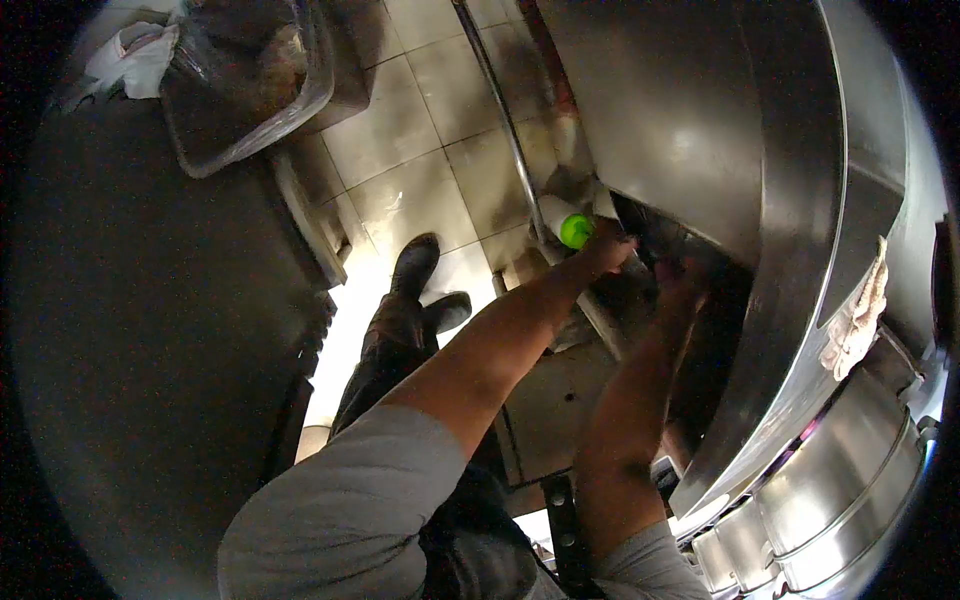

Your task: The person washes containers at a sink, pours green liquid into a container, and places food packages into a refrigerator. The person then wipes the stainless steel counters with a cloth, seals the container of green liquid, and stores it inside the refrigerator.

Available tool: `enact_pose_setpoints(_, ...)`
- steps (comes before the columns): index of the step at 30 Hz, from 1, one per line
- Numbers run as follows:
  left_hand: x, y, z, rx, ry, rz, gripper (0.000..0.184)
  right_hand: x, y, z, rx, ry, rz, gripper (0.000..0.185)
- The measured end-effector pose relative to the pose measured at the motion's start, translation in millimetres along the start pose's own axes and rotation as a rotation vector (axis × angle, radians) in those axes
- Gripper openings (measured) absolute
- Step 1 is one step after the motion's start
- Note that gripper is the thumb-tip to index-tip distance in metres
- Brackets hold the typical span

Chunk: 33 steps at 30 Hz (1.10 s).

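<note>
My left hand point(609, 246) reaches out beside a white container with a bright green cap point(576, 231), near a dark opening under a steel unit. Its fingers are curled, but whether they hold anything is too dim to tell. My right hand point(683, 277) is inside the dark opening point(725, 330), to the right of my left hand. Shadow hides its fingers and anything in them. A metal pipe point(512, 130) runs down to the container.
A bin with a plastic liner point(315, 95) stands at the upper left, with a white cloth point(135, 60) beside it. Steel panels point(680, 110) rise at the right. A light cloth point(858, 320) hangs near large metal pots point(835, 475). Tiled floor point(410, 195) lies ahead.
</note>
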<state>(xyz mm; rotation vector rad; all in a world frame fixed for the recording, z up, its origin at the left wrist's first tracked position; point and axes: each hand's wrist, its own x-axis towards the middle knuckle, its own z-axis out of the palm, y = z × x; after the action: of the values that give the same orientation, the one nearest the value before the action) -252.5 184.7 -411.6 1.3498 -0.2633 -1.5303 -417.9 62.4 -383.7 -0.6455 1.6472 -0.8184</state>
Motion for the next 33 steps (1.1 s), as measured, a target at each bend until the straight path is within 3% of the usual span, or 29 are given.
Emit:
enact_pose_setpoints(6, 37, -7, 8, 0.372, -0.057, 0.19, 0.027, 4, 15, -2, -0.03, 0.054, 0.022, 0.042)
enact_pose_setpoints(8, 45, -7, 11, 0.479, -0.066, 0.279, 0.028, -12, 12, 16, 0.019, 0.031, 0.059, 0.043)
enact_pose_setpoints(9, 49, -9, 12, 0.541, -0.065, 0.337, 0.028, -61, 0, 55, 0.055, -0.004, 0.095, 0.044)
enact_pose_setpoints(11, 54, -9, 12, 0.67, -0.04, 0.467, 0.029, -60, 6, 57, -0.43, 0.029, -0.258, 0.047)
enact_pose_setpoints(12, 53, -8, 11, 0.729, -0.032, 0.517, 0.029, -14, 27, 24, -0.943, 0.095, -0.65, 0.048)
enact_pose_setpoints(13, 52, -8, 8, 0.791, -0.006, 0.57, 0.03, -9, 28, 21, -1.16, -0.019, -0.784, 0.05)
enact_pose_setpoints(15, 53, -1, -3, 0.783, -0.203, 0.444, 0.035, -2, 30, 22, -1.41, -0.155, -1.013, 0.051)
enact_pose_setpoints(16, 53, -3, -2, 0.771, -0.303, 0.379, 0.038, -4, 34, 28, -1.367, -0.102, -0.957, 0.049)
enact_pose_setpoints(18, 20, -37, -20, 0.391, -0.198, 0.43, 0.04, -7, 49, 53, -1.028, 0.198, -0.693, 0.045)
enact_pose_setpoints(21, -57, -40, -80, 0.263, -0.285, 0.174, 0.051, -7, 48, 85, -0.732, 0.476, -0.566, 0.04)
enact_pose_setpoints(23, -103, -61, -112, 0.237, -0.258, -0.019, 0.053, -8, 51, 91, -0.709, 0.479, -0.527, 0.037)
enact_pose_setpoints(25, -137, -81, -126, 0.268, -0.083, -0.126, 0.044, -9, 61, 90, -0.766, 0.382, -0.5, 0.034)
enact_pose_setpoints(28, -153, -156, -136, 0.108, 0.084, -0.04, 0.036, -22, 106, 82, -0.989, -0.012, -0.455, 0.029)
enact_pose_setpoints(29, -169, -126, -130, 0.065, 0.249, -0.303, 0.026, -41, 128, 82, -1.054, -0.16, -0.458, 0.027)
enact_pose_setpoints(31, -177, -149, -145, 1.106, 0.124, 0.26, 0.02, -94, 173, 78, -1.17, -0.438, -0.505, 0.024)
enact_pose_setpoints(33, -190, -175, -146, 1.308, 0.232, 0.207, 0.014, -164, 213, 72, -1.239, -0.665, -0.628, 0.021)
